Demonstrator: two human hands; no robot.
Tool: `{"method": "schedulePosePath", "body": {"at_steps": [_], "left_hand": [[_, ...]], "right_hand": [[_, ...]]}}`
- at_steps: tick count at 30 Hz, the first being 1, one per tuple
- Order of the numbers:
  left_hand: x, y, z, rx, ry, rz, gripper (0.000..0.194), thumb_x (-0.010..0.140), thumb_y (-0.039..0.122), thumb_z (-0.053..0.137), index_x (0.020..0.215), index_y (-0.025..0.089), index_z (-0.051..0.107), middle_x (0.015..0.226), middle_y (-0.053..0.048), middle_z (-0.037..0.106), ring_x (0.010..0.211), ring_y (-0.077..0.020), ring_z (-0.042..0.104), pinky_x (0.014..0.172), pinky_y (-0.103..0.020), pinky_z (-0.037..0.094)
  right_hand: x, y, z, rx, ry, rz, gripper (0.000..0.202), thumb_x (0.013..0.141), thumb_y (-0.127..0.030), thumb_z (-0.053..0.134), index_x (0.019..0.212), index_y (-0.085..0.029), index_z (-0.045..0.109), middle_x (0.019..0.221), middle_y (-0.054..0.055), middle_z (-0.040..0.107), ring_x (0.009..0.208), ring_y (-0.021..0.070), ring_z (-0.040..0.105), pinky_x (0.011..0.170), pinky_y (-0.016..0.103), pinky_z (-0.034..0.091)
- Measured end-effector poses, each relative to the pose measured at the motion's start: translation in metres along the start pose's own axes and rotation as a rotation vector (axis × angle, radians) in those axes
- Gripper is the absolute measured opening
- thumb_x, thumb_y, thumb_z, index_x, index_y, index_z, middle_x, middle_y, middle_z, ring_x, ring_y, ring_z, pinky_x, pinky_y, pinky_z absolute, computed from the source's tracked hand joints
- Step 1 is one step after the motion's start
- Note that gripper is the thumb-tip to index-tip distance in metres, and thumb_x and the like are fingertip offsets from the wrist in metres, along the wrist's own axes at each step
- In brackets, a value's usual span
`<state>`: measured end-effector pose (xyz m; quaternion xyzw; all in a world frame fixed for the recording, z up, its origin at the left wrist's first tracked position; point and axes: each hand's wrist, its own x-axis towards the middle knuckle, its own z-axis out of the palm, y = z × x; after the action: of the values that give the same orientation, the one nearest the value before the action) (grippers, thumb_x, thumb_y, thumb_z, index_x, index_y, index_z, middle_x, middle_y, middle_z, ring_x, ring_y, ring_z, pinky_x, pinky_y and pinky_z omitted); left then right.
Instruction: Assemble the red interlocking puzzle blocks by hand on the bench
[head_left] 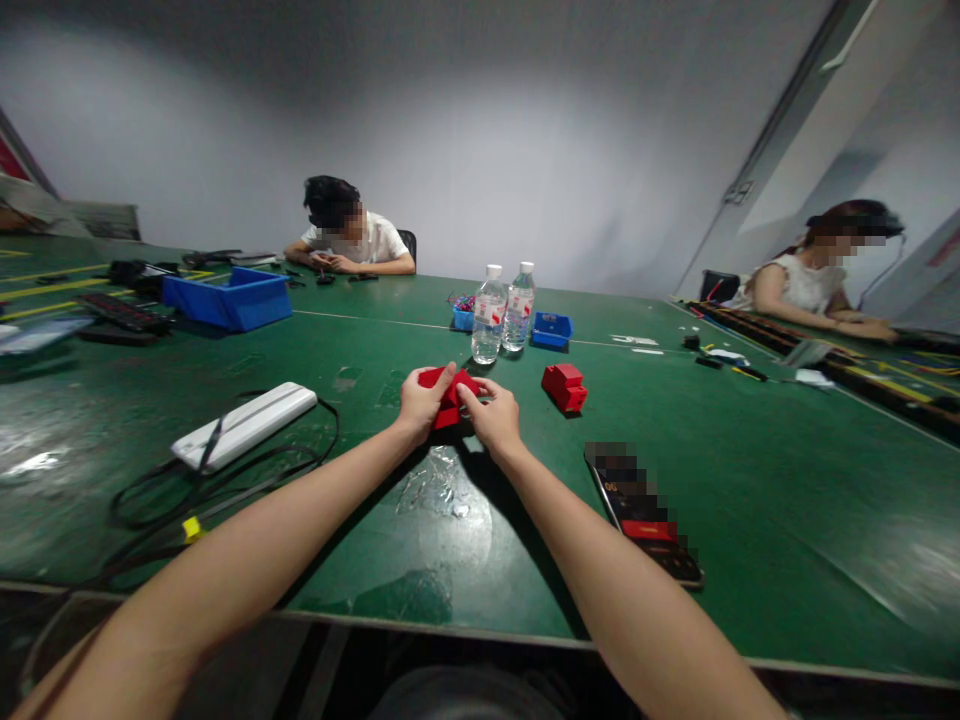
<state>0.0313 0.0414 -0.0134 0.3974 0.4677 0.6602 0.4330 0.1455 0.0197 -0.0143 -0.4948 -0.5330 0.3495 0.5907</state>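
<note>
Between my two hands is a red block-shaped part (448, 412), raised a little over the green table (525, 560). My left hand (421, 402) grips its left side with the thumb on top. From the right, my right hand (491, 412) pinches the same part, thumb pressed against it. Fingers cover much of the part, so its exact kind is unclear. A second red block (565, 388), stepped in shape, lies on the table to the right of my hands.
Two water bottles (487, 315) stand beyond my hands beside a small blue tray (551, 331). A phone (645, 515) lies right; a white power strip (246, 425) with black cables lies left. A larger blue bin (229, 300) sits farther back. Two people (375, 240) sit across and at right.
</note>
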Motion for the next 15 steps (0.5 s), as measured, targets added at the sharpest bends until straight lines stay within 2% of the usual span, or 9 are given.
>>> {"method": "schedulePosePath", "body": {"at_steps": [3, 9, 15], "left_hand": [[-0.0021, 0.0025, 0.001, -0.015, -0.007, -0.009, 0.057, 0.053, 0.054, 0.079, 0.088, 0.015, 0.056, 0.077, -0.003, 0.062, 0.063, -0.0128, 0.057, 0.06, -0.025, 0.047], [-0.0053, 0.0048, 0.0041, -0.1, -0.018, -0.07, 0.055, 0.054, 0.054, 0.079, 0.085, 0.015, 0.055, 0.073, -0.003, 0.061, 0.062, -0.0131, 0.057, 0.062, -0.026, 0.048], [-0.0046, 0.0029, 0.0031, -0.055, -0.032, -0.017, 0.055, 0.056, 0.051, 0.079, 0.089, 0.015, 0.055, 0.081, -0.005, 0.063, 0.066, -0.0127, 0.058, 0.065, -0.026, 0.049]], "right_hand": [[0.0003, 0.0016, -0.0003, -0.009, 0.001, -0.003, 0.034, 0.066, -0.044, 0.07, 0.09, -0.02, 0.071, 0.075, 0.002, 0.07, 0.061, 0.014, 0.062, 0.058, 0.025, 0.05], [0.0042, 0.0082, 0.0034, 0.129, 0.068, 0.048, 0.032, 0.062, -0.043, 0.073, 0.081, -0.017, 0.071, 0.069, 0.003, 0.07, 0.06, 0.0148, 0.063, 0.057, 0.024, 0.049], [0.0036, 0.0089, 0.0015, 0.088, 0.079, 0.073, 0.033, 0.062, -0.045, 0.073, 0.082, -0.018, 0.072, 0.07, 0.003, 0.07, 0.062, 0.0156, 0.064, 0.057, 0.024, 0.05]]}}
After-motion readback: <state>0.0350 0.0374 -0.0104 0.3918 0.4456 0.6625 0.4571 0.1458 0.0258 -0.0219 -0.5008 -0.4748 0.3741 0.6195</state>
